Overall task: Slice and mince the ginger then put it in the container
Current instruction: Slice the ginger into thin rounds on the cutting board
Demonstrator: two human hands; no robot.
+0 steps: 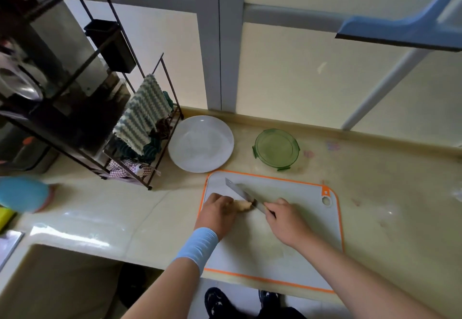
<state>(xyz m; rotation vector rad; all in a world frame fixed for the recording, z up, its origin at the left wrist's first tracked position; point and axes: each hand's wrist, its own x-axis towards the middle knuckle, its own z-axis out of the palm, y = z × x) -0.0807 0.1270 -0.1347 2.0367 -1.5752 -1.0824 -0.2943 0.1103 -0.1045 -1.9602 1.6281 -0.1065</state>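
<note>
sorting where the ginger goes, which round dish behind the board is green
The round translucent green container, right of the plain white plate; it alone has clip tabs.

Knobbly pale-tan ginger (242,205) lying on orange-rimmed cutting board (295,221), held at the tips of curled left fingers (223,200). Steel knife (240,190) gripped in right fingers (275,205), blade slanting away, edge against the ginger. Round green-lidded container (276,149), closed, well beyond both.
</note>
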